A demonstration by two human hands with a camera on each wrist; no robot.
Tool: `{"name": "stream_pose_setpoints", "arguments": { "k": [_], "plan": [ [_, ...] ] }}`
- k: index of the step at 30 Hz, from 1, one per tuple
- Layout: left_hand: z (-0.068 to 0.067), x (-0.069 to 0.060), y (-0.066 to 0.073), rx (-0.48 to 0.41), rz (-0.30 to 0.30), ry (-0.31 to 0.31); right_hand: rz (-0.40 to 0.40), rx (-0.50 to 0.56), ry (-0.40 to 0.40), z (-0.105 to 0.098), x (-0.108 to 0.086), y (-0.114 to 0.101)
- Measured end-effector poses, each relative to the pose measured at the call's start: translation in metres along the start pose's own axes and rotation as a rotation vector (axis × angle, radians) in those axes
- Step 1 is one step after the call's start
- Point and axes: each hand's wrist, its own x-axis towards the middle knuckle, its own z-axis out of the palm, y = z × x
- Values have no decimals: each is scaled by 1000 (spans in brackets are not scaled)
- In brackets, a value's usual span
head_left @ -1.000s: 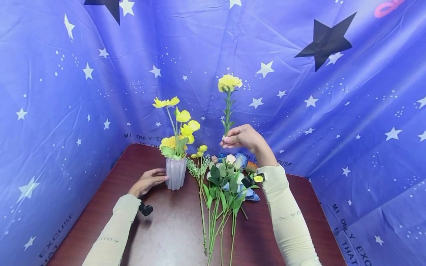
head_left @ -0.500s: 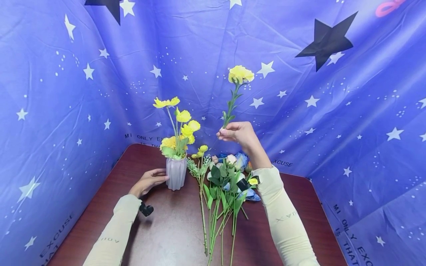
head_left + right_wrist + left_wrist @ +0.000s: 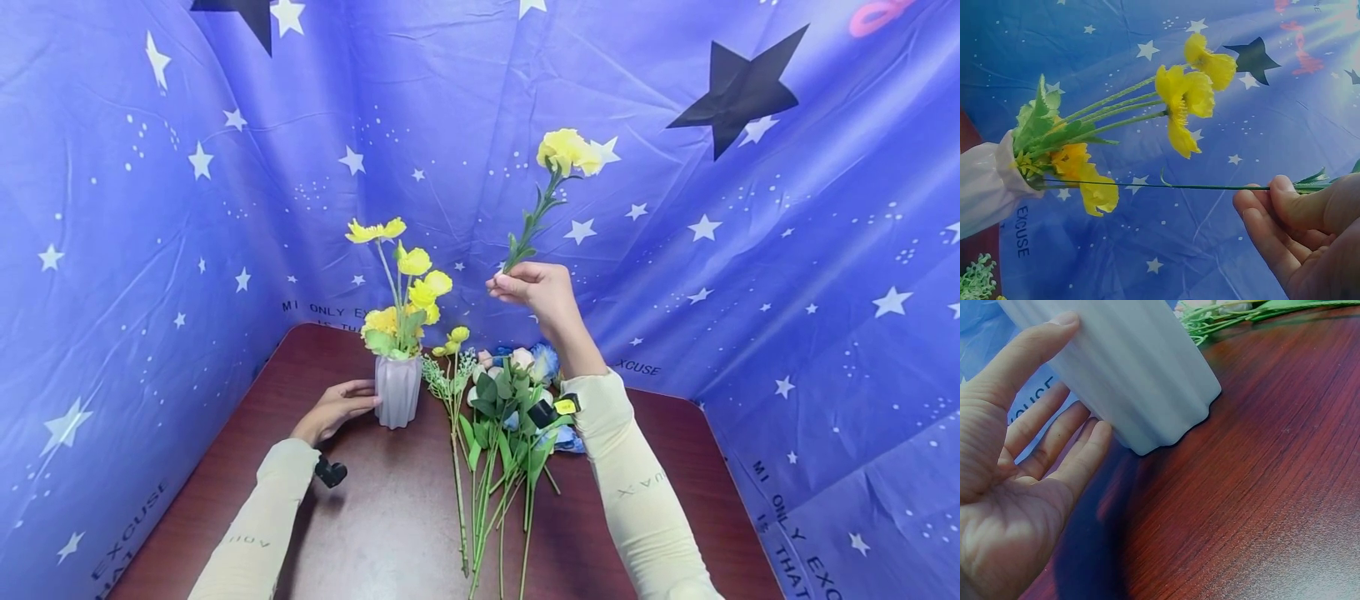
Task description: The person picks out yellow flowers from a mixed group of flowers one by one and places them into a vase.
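My left hand (image 3: 337,410) rests against the left side of the pale ribbed vase (image 3: 397,392). In the left wrist view, its thumb lies on the vase's face and the fingertips touch the edge. Several yellow flowers (image 3: 422,289) with green leaves stand in the vase. Up and to the right, my right hand (image 3: 538,292) pinches the stem of a yellow carnation (image 3: 567,152) between thumb and fingertips, its bloom tilted right. In the right wrist view, the thin stem (image 3: 1210,187) runs towards the vase mouth; I cannot tell whether its end is inside.
Right of the vase, a pile of white and blue flowers (image 3: 545,363) with long green stems (image 3: 501,500) lies on the dark red table (image 3: 360,508). A yellow-budded sprig (image 3: 454,340) is beside it. A blue star-patterned cloth (image 3: 450,100) hangs around the table.
The carnation has tilted, its bloom moving up and right. My right hand has risen slightly and shifted a little left. The left hand and vase stay in place.
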Motion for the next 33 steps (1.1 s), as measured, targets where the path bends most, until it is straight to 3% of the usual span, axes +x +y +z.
{"name": "stream_pose_setpoints", "arguments": {
  "k": [21,33],
  "plan": [
    [-3,2,-3,0,4,-3,1,2,-22,31,-1,30],
    [-3,3,-4,-10,25,-21,-31,24,-9,40,2,32]
  ]
}}
